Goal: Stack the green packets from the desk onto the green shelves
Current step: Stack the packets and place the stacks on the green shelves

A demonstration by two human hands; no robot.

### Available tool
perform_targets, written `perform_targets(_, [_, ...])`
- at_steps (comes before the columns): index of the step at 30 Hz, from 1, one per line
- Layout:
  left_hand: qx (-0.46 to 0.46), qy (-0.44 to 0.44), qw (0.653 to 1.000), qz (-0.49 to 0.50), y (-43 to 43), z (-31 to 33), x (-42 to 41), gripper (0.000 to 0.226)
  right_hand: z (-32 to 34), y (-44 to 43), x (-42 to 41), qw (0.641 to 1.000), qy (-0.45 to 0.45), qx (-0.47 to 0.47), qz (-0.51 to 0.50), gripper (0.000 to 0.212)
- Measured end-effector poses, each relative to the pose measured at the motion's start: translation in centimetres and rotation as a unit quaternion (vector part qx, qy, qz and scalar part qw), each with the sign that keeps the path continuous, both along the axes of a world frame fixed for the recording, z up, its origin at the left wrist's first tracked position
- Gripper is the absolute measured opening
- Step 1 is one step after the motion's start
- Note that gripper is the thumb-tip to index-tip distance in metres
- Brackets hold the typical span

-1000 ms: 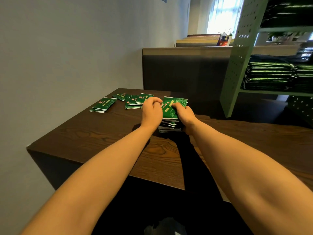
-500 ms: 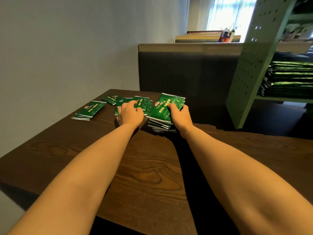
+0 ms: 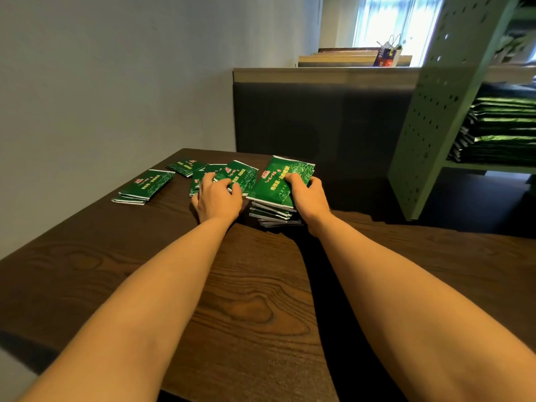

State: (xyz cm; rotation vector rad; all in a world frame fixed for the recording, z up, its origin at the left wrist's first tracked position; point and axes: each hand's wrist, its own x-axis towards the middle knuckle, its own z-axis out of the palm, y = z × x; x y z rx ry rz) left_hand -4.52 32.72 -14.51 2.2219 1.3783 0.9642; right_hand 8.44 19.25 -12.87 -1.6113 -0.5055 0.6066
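A: Dark wood is seen across the desk; what is laid on it?

B: A tall stack of green packets is set near the desk's far edge, and its top packet is tilted upward. It is gripped by the right hand: the thumb is laid on top, and the fingers are curled round the right side.

A: And the left hand?

B: Its fingers are curled over the loose packets spread just beside the stack, to its left. Whether any of them is lifted cannot be told.

A: Are more packets seen?

B: A small pile is laid further left, apart from the hand, and a few flat packets are scattered behind it, near the wall.

A: What is shown of the green shelves?

B: They are placed at the right, beyond the desk. A perforated side panel is turned toward the camera, and shelved packets are stacked on one level.
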Motion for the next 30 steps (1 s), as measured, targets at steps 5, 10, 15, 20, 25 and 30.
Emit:
perform_targets(5, [-0.002, -0.164, 0.986, 0.015, -0.1, 0.2, -0.5, 0.024, 0.3, -0.6, -0.3, 0.999, 0.035, 0.031, 0.003, 0.054])
perform_targets(10, [-0.047, -0.215, 0.975, 0.023, -1.5, 0.8, -1.5, 0.022, 1.2, -1.3, -0.9, 0.986, 0.143, 0.081, 0.028, 0.082])
perform_targets(15, [-0.161, -0.271, 0.948, -0.051, -4.8, 2.3, -1.9, 0.036, 1.3, -2.9, -1.6, 0.97, 0.213, 0.095, 0.067, 0.1])
perform_targets(20, [-0.324, -0.273, 0.901, -0.094, -8.1, 3.6, -3.1, 0.042, 2.4, -5.3, -3.4, 0.978, 0.195, 0.068, 0.045, 0.07])
perform_targets(25, [-0.47, -0.307, 0.822, -0.099, -10.2, 4.8, -4.0, 0.011, 2.7, -6.3, -4.3, 0.974, 0.211, 0.063, 0.049, 0.049])
perform_targets(30, [-0.523, -0.352, 0.764, -0.137, -11.8, 5.8, -4.8, 0.007, 3.3, -7.1, -5.3, 0.964, 0.239, 0.1, 0.053, 0.062])
